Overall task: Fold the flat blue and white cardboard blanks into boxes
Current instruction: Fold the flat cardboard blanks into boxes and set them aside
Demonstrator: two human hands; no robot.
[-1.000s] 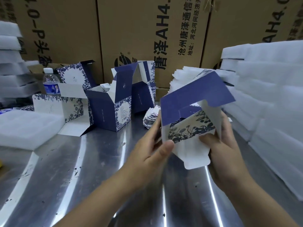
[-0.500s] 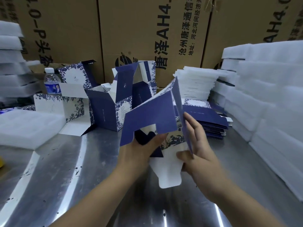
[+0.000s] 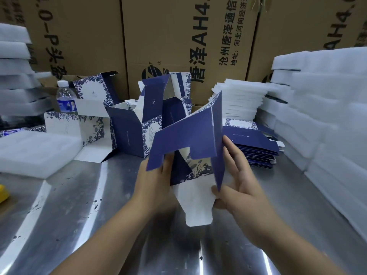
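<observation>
Left hand (image 3: 156, 181) gripped left wall of half-opened blank (image 3: 188, 133), steadying it above steel table (image 3: 79, 195). Right hand (image 3: 236, 175), fingers straight, pressed flat on right panel, likely squaring the fold. Stack of flat blanks (image 3: 256, 139) lay near right, within reach.

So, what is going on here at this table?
A person is folding a blue and white cardboard blank into a box above the metal table. The left hand grips its left side, and the right hand lies flat against the right panel. The box is half formed, with a white flap hanging down. More flat blanks lie stacked at the right.
</observation>
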